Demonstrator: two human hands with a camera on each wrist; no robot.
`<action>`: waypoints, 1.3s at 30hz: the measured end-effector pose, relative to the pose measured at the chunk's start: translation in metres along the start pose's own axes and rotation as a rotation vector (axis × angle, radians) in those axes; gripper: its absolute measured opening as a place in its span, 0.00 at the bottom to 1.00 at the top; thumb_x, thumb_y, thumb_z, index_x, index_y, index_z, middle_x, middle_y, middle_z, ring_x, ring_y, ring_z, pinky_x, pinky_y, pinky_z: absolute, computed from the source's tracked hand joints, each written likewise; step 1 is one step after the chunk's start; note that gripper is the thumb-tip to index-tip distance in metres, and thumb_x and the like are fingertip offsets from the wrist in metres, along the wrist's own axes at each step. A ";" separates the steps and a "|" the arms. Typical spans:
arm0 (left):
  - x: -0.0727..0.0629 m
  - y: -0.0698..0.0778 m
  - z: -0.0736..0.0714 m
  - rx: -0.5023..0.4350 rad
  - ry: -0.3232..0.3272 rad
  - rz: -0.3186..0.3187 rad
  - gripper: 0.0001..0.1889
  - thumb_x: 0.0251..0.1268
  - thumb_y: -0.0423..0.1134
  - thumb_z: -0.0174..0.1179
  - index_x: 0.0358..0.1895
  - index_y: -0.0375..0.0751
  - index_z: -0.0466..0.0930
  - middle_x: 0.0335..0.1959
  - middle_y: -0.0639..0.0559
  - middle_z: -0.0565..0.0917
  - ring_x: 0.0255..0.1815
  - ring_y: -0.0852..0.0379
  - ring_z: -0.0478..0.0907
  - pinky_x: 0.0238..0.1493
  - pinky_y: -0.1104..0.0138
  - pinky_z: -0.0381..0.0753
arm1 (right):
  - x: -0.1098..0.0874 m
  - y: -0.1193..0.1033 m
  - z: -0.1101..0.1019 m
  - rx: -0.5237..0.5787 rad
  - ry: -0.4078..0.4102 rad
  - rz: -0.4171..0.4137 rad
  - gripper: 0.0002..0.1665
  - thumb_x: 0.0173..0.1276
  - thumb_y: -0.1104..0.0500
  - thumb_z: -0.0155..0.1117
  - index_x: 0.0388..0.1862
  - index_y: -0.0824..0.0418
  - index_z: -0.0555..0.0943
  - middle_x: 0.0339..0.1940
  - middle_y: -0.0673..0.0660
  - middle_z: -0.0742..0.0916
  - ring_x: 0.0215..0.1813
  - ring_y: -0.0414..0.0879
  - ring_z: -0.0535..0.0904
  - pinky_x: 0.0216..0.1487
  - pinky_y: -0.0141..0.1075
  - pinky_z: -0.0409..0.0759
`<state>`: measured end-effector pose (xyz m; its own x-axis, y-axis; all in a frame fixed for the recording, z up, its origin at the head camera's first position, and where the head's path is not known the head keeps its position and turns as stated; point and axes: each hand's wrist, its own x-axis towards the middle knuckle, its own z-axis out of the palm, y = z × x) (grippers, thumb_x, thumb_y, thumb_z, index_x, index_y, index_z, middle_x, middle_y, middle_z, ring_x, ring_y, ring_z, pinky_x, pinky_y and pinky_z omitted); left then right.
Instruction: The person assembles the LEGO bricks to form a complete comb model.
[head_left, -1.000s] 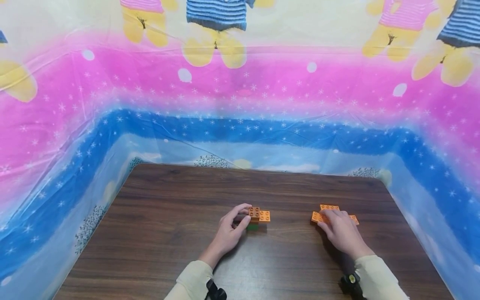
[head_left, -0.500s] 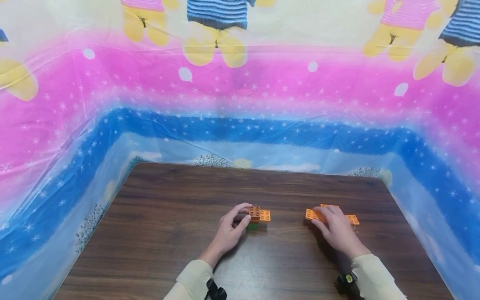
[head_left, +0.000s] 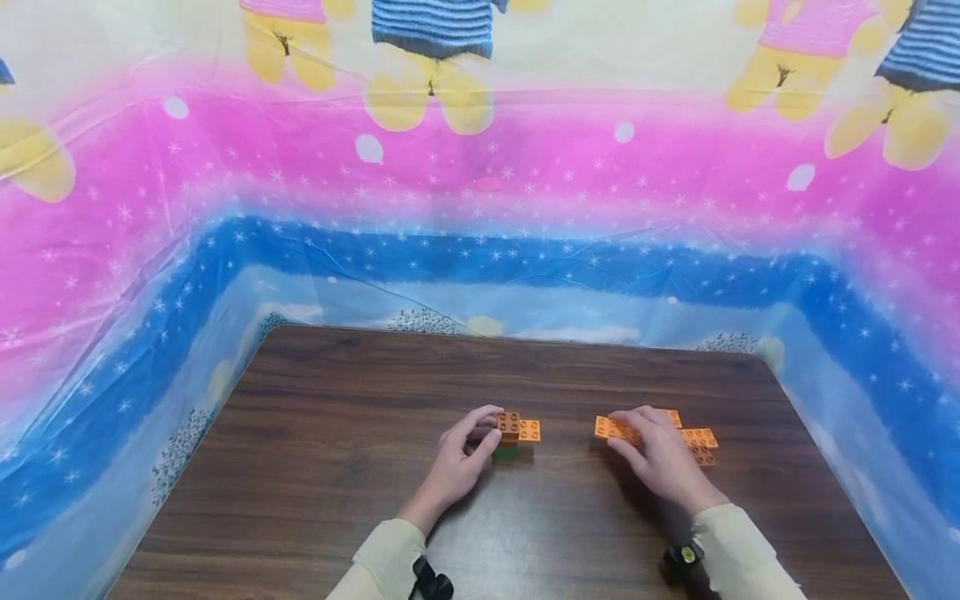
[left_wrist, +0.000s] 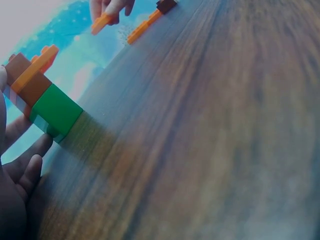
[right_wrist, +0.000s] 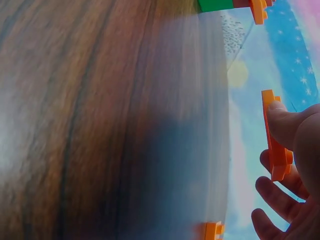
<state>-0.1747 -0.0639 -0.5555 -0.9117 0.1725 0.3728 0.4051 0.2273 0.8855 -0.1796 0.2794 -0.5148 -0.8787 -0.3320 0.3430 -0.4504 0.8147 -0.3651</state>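
My left hand (head_left: 457, 462) holds a small stack of toy building bricks, thumb on the near side and fingers at its left. A green brick (left_wrist: 57, 112) stands on the table at the bottom; above it are brown bricks (head_left: 508, 422) and an orange plate brick (head_left: 529, 431) jutting right. To the right, my right hand (head_left: 667, 462) pinches a long orange plate brick (right_wrist: 272, 145) between thumb and fingers. In the left wrist view this held plate brick (left_wrist: 101, 24) is raised off the table. Part of it is hidden under the fingers in the head view.
Beyond and beside my right hand lie another orange plate brick (head_left: 699, 437) and a brown brick (left_wrist: 166, 6). An orange piece (head_left: 672, 417) shows behind the hand. The dark wooden table (head_left: 360, 392) ends at a patterned cloth (head_left: 480, 262).
My right hand has moved left with the orange plate brick, uncovering more of the pieces at its right. My left hand and the stack have stayed in place.
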 end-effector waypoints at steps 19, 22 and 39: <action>-0.002 0.015 0.000 -0.039 0.036 -0.003 0.17 0.77 0.32 0.61 0.65 0.38 0.80 0.51 0.43 0.87 0.50 0.41 0.86 0.37 0.66 0.79 | 0.017 -0.029 0.004 0.076 -0.005 -0.022 0.23 0.71 0.53 0.75 0.62 0.57 0.84 0.53 0.52 0.86 0.53 0.47 0.79 0.53 0.51 0.80; -0.003 0.033 -0.003 -0.042 0.036 -0.004 0.17 0.76 0.30 0.60 0.64 0.33 0.80 0.51 0.40 0.87 0.50 0.39 0.86 0.37 0.66 0.79 | 0.019 -0.033 0.005 0.086 -0.006 -0.035 0.23 0.71 0.52 0.75 0.62 0.56 0.84 0.53 0.51 0.86 0.53 0.46 0.79 0.53 0.51 0.80; -0.003 0.036 -0.004 -0.029 0.038 0.006 0.16 0.76 0.31 0.61 0.63 0.40 0.81 0.51 0.42 0.87 0.50 0.46 0.86 0.38 0.66 0.80 | 0.033 -0.057 0.016 0.135 -0.018 -0.120 0.23 0.74 0.52 0.72 0.65 0.56 0.83 0.55 0.50 0.85 0.57 0.45 0.79 0.53 0.48 0.83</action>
<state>-0.1575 -0.0599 -0.5235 -0.9115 0.1371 0.3878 0.4089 0.1985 0.8907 -0.1856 0.2145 -0.4967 -0.8196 -0.4320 0.3762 -0.5680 0.6983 -0.4356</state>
